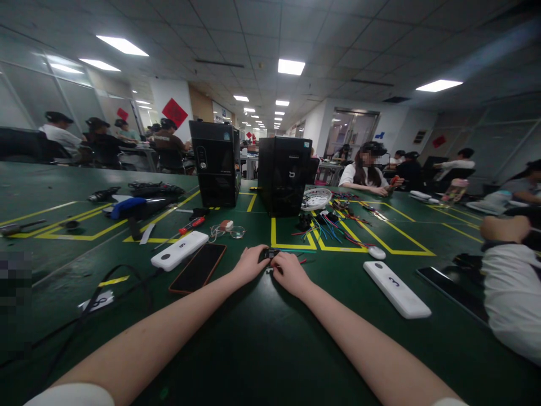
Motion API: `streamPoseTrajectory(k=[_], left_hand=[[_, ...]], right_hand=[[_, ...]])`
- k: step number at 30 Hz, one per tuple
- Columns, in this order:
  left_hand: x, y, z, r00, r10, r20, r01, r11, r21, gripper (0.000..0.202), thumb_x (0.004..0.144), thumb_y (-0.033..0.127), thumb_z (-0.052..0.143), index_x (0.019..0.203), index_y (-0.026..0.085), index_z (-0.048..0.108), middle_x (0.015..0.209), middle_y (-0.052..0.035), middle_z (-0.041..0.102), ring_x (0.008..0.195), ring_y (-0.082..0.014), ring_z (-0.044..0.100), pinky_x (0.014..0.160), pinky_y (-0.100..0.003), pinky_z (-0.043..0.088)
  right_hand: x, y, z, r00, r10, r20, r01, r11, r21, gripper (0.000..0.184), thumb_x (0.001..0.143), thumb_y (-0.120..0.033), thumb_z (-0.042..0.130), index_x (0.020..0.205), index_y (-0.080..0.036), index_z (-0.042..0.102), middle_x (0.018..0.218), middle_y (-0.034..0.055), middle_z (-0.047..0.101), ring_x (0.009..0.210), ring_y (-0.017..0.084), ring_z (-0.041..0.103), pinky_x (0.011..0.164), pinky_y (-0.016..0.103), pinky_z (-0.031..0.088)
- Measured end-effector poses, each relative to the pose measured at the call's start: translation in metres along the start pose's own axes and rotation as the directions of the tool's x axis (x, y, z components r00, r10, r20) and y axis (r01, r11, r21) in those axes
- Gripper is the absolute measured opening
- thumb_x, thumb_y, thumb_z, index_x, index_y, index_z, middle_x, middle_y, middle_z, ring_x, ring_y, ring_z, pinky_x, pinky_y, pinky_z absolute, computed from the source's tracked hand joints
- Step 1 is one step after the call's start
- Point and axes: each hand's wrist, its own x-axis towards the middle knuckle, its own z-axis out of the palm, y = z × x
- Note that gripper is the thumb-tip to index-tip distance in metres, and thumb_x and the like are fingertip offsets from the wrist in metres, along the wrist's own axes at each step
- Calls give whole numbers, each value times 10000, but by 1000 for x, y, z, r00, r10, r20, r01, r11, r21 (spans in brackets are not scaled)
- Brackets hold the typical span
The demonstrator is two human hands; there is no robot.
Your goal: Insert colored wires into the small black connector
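My left hand [251, 263] and my right hand [291, 273] meet at the middle of the green table. Between their fingertips is a small black part [271, 254], too small to name for certain; both hands are closed on it. Teal and red wires [307, 260] stick out on its right side, partly behind my right hand. Just below the fingers lies a small white piece [269, 270]. Left of my left hand is a phone [198, 269] with a brown edge, its screen dark.
Two black computer cases [215, 163] [284, 175] stand ahead. Glasses [228, 231], a red screwdriver [190, 225] and a white power bank [180, 251] lie left. Right are loose wires [327, 225], a white basket [316, 198], another power bank [397, 288] and a co-worker's sleeve [511, 299].
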Motion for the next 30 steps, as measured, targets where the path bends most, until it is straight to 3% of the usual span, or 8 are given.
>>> streamPoseTrajectory(k=[8, 16, 21, 27, 30], left_hand=[[-2, -2, -3, 998, 42, 40, -41, 999, -14, 354, 808, 291, 518, 1153, 217, 490, 1192, -71, 576, 1121, -254, 501, 1039, -509, 235], [-3, -2, -2, 996, 39, 83, -39, 999, 1, 345, 799, 289, 521, 1140, 243, 491, 1192, -49, 572, 1142, -246, 485, 1041, -539, 190], [-4, 1, -4, 994, 40, 99, -40, 999, -2, 324, 802, 292, 517, 1122, 245, 502, 1179, -51, 578, 1133, -253, 492, 1036, -547, 193], [-5, -2, -7, 995, 34, 98, -34, 999, 1, 325, 798, 292, 526, 1120, 255, 494, 1182, -49, 573, 1143, -256, 482, 1021, -588, 181], [-4, -4, -5, 997, 30, 78, -30, 1000, -6, 338, 800, 298, 525, 1132, 250, 484, 1179, -51, 576, 1141, -253, 485, 1024, -578, 189]], right_hand=[[5, 5, -10, 979, 134, -151, -144, 988, -58, 147, 783, -140, 517, 904, -177, 591, 910, 58, 565, 899, 190, 487, 782, 312, 363], [8, 14, -10, 993, 89, -75, -103, 972, -211, 135, 810, -124, 495, 869, -177, 603, 882, 58, 553, 855, 185, 474, 762, 311, 362], [8, 17, -6, 989, 89, -116, -99, 991, -91, 125, 819, -110, 460, 800, -165, 569, 854, 57, 532, 840, 177, 470, 763, 294, 391], [11, 16, -9, 942, 192, -274, -171, 980, 98, 129, 823, -125, 417, 793, -179, 530, 833, 51, 509, 827, 182, 482, 763, 310, 403], [10, 16, -11, 950, 180, -255, -159, 982, 100, 107, 808, -144, 441, 803, -178, 543, 834, 52, 522, 837, 186, 482, 769, 319, 395]])
